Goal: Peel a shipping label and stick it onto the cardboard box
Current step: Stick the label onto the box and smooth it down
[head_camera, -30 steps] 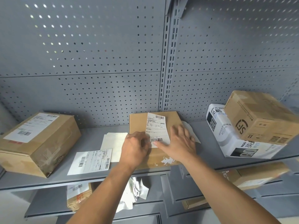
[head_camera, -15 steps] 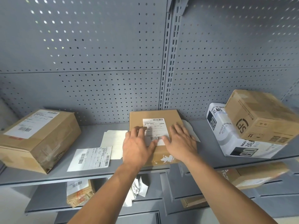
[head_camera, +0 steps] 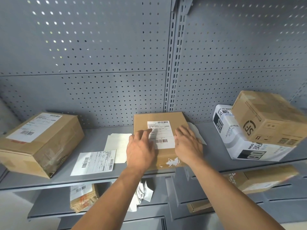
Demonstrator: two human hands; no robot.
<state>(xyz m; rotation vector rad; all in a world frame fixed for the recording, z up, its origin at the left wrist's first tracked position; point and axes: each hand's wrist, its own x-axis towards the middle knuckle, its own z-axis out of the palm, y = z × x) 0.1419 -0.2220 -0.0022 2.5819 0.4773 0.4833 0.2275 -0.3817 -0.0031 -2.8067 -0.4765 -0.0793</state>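
Head view: label (head_camera: 160, 134) flat on box (head_camera: 158, 118), centre shelf (head_camera: 99, 178).
Left hand (head_camera: 141, 149) and right hand (head_camera: 188, 145) spread open, palms down, flanking it, gripping nothing.

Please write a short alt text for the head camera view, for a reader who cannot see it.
Two bare hands, left hand and right hand, press a white shipping label flat onto a cardboard box on a grey metal shelf. Other parcels sit on both sides.
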